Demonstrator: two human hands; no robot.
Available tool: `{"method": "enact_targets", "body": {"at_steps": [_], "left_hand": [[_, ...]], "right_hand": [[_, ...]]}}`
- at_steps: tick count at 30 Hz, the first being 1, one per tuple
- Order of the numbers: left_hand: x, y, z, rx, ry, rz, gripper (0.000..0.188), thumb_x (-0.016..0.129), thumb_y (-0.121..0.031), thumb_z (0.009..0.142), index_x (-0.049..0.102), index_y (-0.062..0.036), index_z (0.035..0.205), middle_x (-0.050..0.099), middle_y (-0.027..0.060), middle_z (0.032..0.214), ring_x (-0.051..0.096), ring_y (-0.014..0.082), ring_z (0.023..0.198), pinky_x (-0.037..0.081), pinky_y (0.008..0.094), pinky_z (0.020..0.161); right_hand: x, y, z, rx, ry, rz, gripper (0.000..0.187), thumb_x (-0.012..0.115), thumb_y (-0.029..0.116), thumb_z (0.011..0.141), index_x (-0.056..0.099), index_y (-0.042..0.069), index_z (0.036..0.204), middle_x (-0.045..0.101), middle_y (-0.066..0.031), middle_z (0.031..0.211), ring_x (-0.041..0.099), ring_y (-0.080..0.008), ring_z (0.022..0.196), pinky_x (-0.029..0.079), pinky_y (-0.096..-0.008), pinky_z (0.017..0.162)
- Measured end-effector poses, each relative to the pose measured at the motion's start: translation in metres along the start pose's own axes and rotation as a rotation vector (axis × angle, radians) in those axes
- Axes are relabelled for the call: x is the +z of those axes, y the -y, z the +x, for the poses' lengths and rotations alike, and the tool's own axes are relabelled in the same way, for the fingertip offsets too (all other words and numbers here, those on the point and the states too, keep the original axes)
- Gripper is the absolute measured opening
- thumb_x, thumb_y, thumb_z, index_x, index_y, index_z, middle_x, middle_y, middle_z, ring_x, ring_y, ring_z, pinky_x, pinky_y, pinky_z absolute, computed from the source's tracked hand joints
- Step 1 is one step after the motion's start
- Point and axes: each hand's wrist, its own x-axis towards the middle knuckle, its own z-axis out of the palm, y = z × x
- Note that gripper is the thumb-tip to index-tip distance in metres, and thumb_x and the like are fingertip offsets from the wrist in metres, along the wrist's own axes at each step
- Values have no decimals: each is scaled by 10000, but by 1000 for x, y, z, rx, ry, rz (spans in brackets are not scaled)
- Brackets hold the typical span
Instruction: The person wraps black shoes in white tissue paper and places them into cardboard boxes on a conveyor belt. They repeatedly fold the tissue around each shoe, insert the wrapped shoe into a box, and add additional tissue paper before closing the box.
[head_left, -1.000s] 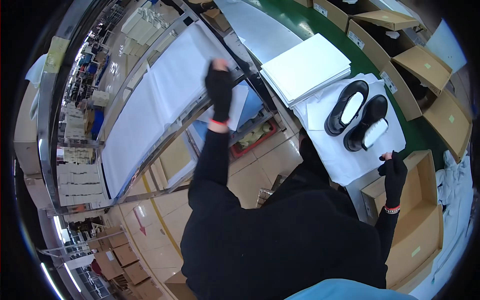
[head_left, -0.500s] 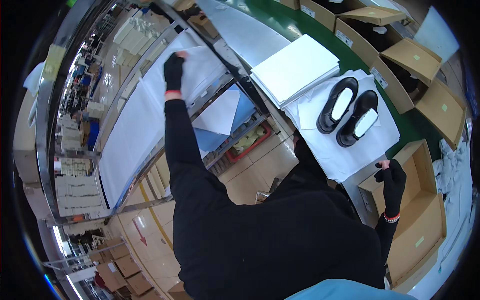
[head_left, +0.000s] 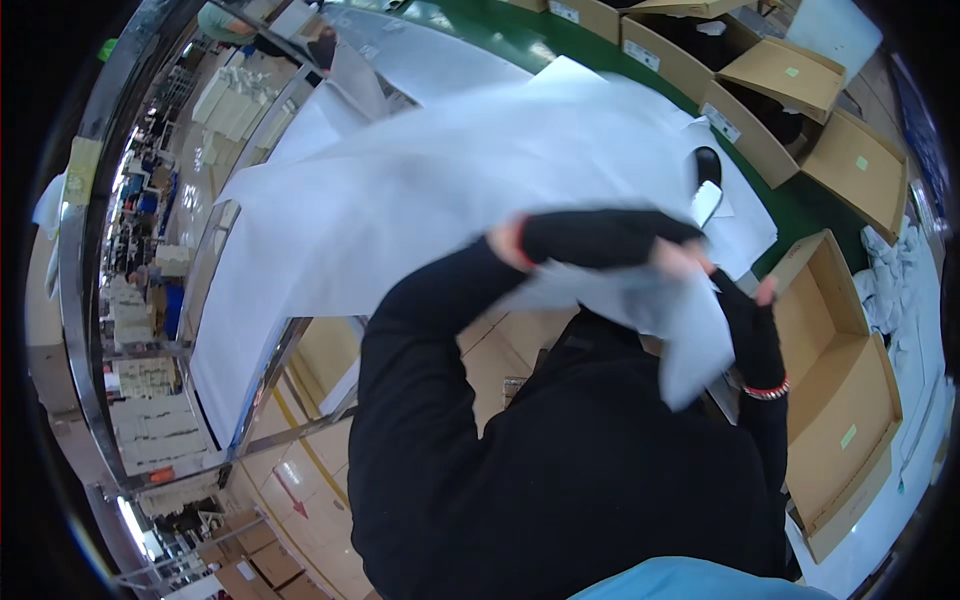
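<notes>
My left hand (head_left: 620,240), in a black fingerless glove, reaches across my body and grips the near edge of a large thin white paper sheet (head_left: 470,160). Blurred by motion, the sheet billows over the bench, and one corner hangs below my fingers. Close to those fingertips is my right hand (head_left: 750,325), gloved the same way, its thumb raised; whether it pinches the paper is smeared. Behind the sheet a black shoe (head_left: 707,168) with white padding shows only in part. Any second shoe and most of the white stack are covered.
To the right lies an opened brown shoebox (head_left: 830,335). Several more open boxes (head_left: 780,85) line the back right of the green bench (head_left: 480,35). White paper (head_left: 235,330) covers a metal-framed rack on the left. Crumpled white paper (head_left: 895,270) lies at far right.
My left hand has swept from the left rack to the right, drawing a paper sheet along over the shoes and white stack. My right hand has shifted slightly left, close to it.
</notes>
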Motion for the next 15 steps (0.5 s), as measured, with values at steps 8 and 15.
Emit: {"method": "enact_targets", "body": {"at_steps": [8, 15], "left_hand": [[89, 2, 71, 114, 424, 239, 385, 654, -276, 888, 558, -56, 1189, 621, 125, 1131, 603, 233, 1027, 443, 329, 881], [49, 24, 117, 238, -9, 1301, 672, 602, -350, 874, 348, -78, 1434, 332, 190, 1477, 227, 376, 1407, 189, 477, 1123]], "right_hand": [[-27, 51, -92, -280, -745, -196, 485, 653, 287, 871, 531, 17, 1254, 627, -87, 1089, 609, -170, 964, 477, -318, 870], [-188, 81, -314, -212, -1332, -312, 527, 659, 369, 866, 552, 6, 1233, 650, -84, 1037, 634, -163, 886, 500, -300, 812]]}}
